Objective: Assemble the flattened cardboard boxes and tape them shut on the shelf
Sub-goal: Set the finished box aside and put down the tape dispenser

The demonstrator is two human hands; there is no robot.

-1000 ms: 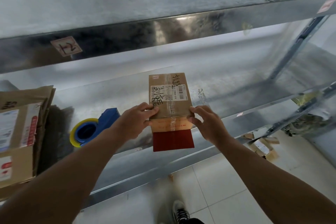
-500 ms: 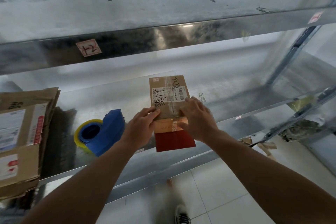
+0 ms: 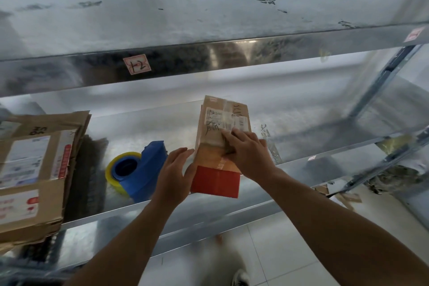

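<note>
Status: One small cardboard box (image 3: 220, 137) stands assembled on the shelf (image 3: 148, 127), its near end overhanging the shelf's front edge. Its top flaps are closed. A glossy strip runs along the top and down the near face, which is judged to be tape already applied; blur prevents confirmation. The tape dispenser (image 3: 144, 169), blue with a yellow roll, lies on the shelf and is not held. This suggests the taping of this box is at or near completion, with only pressing-down in hand.

Remaining: A stack of flattened boxes (image 3: 39, 169) lies at the left end of the shelf, unassembled. By this evidence most of the task is still outstanding.

Hand positions: The hands are apart, one on each side of the box's near end.
- The right hand (image 3: 249, 154) lies flat on the top of the box, fingers straight and spread over the lower part of the printed label, pressing down.
- The left hand (image 3: 176, 169) has straight fingers and sits against the left side of the box, at the red lower panel. Neither hand curls round the box.

The dispenser lies just left of the left hand, between the box and the stack.
</note>
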